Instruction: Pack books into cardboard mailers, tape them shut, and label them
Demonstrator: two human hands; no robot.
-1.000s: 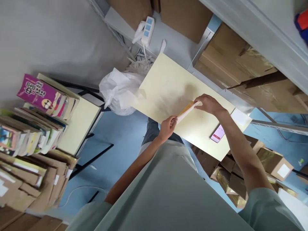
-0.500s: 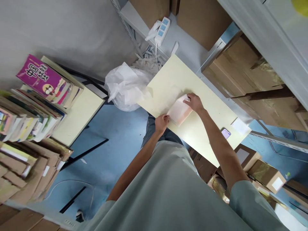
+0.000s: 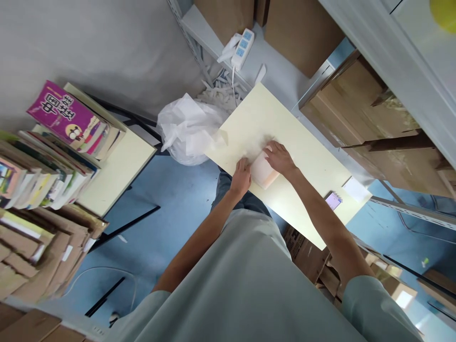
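A pale pinkish-white flat rectangular packet (image 3: pixel 262 172) lies on the cream tabletop (image 3: pixel 295 137) near its front edge. Its exact kind cannot be made out. My left hand (image 3: pixel 241 178) is at its left edge, fingers pressed together and pointing away from me. My right hand (image 3: pixel 280 159) bends its fingers over the packet's far right side, covering that corner. A whitish, blurred patch shows on the tabletop just beyond the two hands. Farther right, a phone (image 3: pixel 333 200) with a lit screen lies beside my right forearm.
A white sheet (image 3: pixel 355 189) lies at the table's right end. Left of the table bulges a translucent plastic bag (image 3: pixel 188 128). A power strip (image 3: pixel 242 49) rests on the shelf behind. Cardboard boxes (image 3: pixel 388 104) stand to the right, and books (image 3: pixel 67 114) fill the left table.
My left hand has slid forward along the packet's left edge, its fingers straighter. My right hand has shifted left and now covers more of the packet's far side.
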